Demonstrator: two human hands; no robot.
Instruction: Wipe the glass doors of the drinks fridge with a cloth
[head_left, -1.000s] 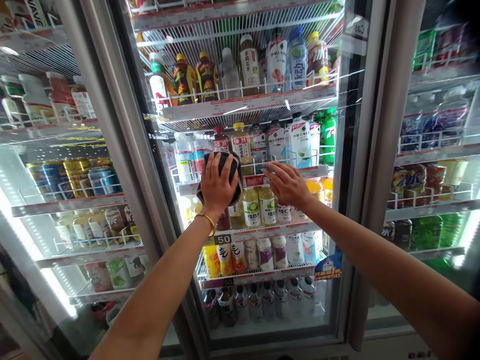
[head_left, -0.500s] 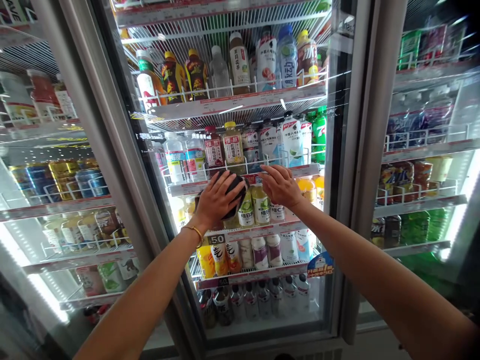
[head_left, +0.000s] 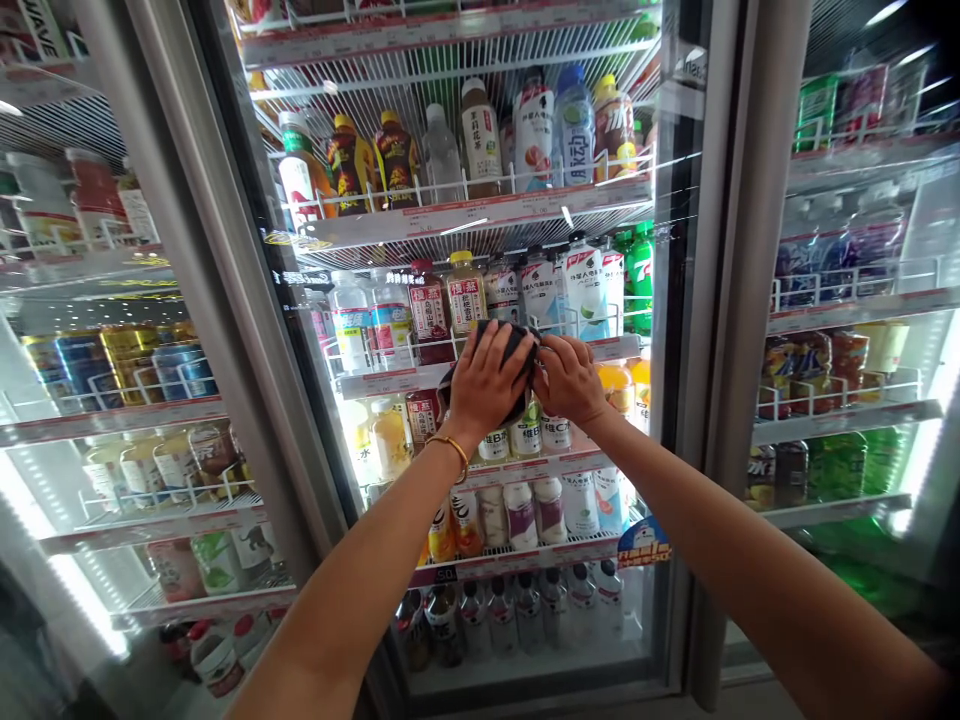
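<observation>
My left hand (head_left: 484, 385) is spread over a bunched black cloth (head_left: 520, 343), its fingers bent round it, and presses it against the glass door of a drinks fridge. A gold-coloured bracelet (head_left: 454, 452) circles the left wrist. Close on the right, my right hand (head_left: 571, 380) has its fingers curled in at the cloth's right edge and appears to pinch it; the fingertips are partly hidden. Behind the hands are bottles with green and white labels (head_left: 529, 435) and a yellow-capped bottle (head_left: 466, 290).
Metal door frames (head_left: 727, 350) stand on both sides of the glass. Shelves of bottles and cans (head_left: 184, 370) show behind the neighbouring doors. A blue round sticker (head_left: 643, 538) is at the lower right of the middle door.
My left hand has slid right and slightly up with the black cloth, meeting my right hand. The right hand's fingers, stretched out before, are now curled at the cloth's edge.
</observation>
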